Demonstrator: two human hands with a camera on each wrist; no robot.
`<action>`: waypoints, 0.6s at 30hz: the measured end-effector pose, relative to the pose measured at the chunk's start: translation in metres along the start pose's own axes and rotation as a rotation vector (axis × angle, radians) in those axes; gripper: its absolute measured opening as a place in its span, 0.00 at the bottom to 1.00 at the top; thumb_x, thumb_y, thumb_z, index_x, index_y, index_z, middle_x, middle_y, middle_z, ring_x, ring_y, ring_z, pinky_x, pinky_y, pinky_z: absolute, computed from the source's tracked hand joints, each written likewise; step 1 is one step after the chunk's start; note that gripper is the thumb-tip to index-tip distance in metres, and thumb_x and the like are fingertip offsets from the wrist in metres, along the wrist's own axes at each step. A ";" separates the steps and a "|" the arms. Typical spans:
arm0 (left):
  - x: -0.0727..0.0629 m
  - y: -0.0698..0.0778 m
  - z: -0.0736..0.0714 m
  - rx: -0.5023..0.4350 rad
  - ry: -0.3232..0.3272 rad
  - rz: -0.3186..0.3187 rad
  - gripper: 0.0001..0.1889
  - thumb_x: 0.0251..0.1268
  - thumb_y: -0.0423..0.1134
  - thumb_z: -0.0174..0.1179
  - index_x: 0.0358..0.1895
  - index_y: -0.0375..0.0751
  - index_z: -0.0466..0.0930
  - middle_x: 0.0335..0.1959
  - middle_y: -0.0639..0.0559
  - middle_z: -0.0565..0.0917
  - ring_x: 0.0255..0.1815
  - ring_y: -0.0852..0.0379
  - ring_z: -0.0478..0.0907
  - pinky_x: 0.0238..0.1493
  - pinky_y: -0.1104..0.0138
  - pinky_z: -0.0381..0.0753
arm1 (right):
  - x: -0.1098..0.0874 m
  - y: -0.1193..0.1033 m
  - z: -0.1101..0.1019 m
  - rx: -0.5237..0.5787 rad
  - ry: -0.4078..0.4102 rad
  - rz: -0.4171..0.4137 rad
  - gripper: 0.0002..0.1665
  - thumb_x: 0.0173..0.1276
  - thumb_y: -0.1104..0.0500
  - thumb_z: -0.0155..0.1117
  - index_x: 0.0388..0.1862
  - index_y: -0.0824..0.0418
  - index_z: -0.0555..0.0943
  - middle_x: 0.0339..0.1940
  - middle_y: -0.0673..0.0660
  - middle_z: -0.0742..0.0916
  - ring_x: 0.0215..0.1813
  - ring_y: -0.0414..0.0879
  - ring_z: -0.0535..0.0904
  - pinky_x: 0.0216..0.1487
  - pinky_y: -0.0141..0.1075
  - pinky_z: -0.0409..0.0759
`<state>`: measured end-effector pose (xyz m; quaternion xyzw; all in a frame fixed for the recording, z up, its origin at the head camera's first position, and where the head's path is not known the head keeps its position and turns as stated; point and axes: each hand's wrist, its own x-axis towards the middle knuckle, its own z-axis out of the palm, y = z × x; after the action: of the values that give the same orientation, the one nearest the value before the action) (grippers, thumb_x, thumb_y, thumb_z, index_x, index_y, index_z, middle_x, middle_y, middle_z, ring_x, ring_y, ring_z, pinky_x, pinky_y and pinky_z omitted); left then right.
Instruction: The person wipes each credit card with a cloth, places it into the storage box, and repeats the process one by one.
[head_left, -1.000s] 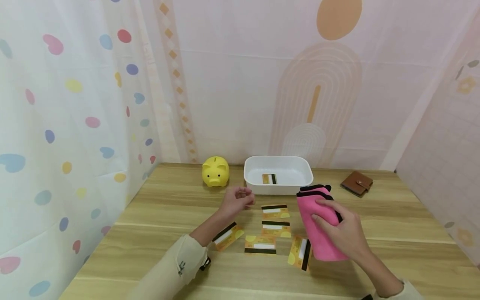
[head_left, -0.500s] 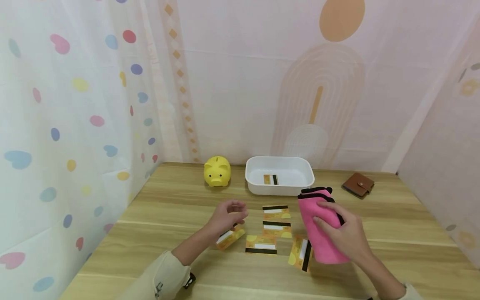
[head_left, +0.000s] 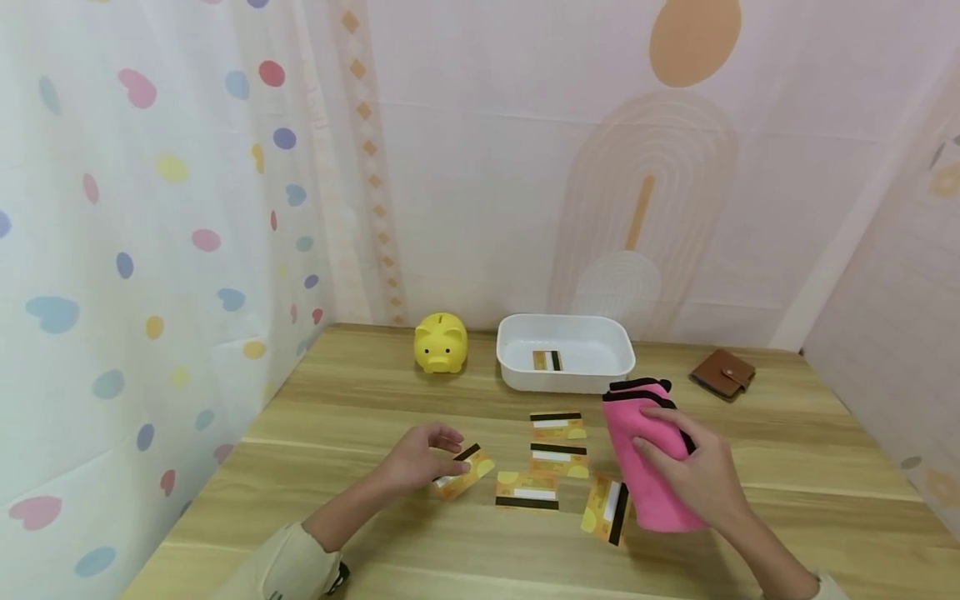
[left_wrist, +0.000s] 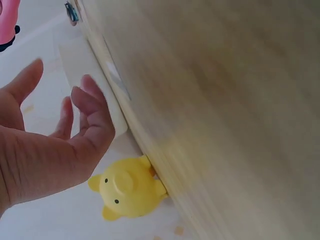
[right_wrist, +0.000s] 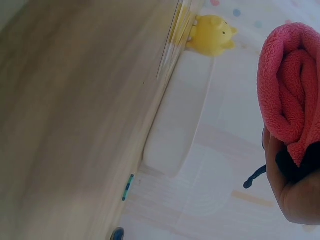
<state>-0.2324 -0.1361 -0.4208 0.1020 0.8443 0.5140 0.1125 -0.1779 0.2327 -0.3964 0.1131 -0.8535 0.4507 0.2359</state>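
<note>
My left hand (head_left: 423, 457) hovers at a yellow-orange striped card (head_left: 472, 473) on the table's left, overlapping it in the head view. In the left wrist view a gap separates thumb and fingers, with nothing between them. My right hand (head_left: 701, 471) grips a folded pink towel (head_left: 651, 462) with black edging, held upright over the table. Its fuzzy layers and a dark cord (right_wrist: 255, 177) show in the right wrist view. Several similar cards lie between the hands, among them a slanted card (head_left: 604, 508) beside the towel and a flat card (head_left: 527, 492) in the middle.
Behind the cards stands a white tray (head_left: 510, 371) with one card (head_left: 546, 360) inside. A yellow piggy bank (head_left: 441, 343) is left of it, a brown wallet (head_left: 722, 373) to its right. Patterned curtains (head_left: 465, 167) enclose the wooden table (head_left: 360, 400).
My left hand has come back from near the tray, down and left to the slanted left card. My right hand stays nearly still with the towel. The view has shifted slightly.
</note>
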 end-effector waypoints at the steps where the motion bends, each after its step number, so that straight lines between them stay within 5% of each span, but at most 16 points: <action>1: 0.000 0.000 0.000 0.026 -0.009 0.001 0.22 0.55 0.34 0.73 0.52 0.30 0.78 0.46 0.42 0.83 0.49 0.48 0.79 0.44 0.62 0.82 | 0.000 0.000 0.000 -0.001 0.001 0.000 0.22 0.59 0.62 0.76 0.53 0.57 0.83 0.42 0.64 0.88 0.21 0.39 0.80 0.17 0.35 0.79; 11: 0.007 -0.002 0.001 0.271 -0.033 -0.030 0.25 0.45 0.34 0.79 0.48 0.36 0.79 0.43 0.47 0.83 0.47 0.49 0.79 0.50 0.55 0.80 | -0.002 0.001 0.000 0.002 -0.011 0.021 0.23 0.59 0.61 0.76 0.54 0.56 0.83 0.42 0.63 0.88 0.20 0.40 0.80 0.17 0.36 0.79; 18: 0.009 -0.004 0.003 0.335 -0.050 -0.026 0.27 0.40 0.31 0.80 0.47 0.34 0.78 0.40 0.47 0.80 0.41 0.52 0.76 0.46 0.57 0.79 | -0.001 0.000 0.000 0.013 -0.019 0.035 0.23 0.60 0.61 0.76 0.54 0.54 0.82 0.41 0.62 0.88 0.20 0.41 0.80 0.17 0.36 0.80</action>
<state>-0.2399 -0.1327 -0.4265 0.1211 0.9162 0.3621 0.1214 -0.1771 0.2332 -0.3970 0.1040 -0.8547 0.4592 0.2189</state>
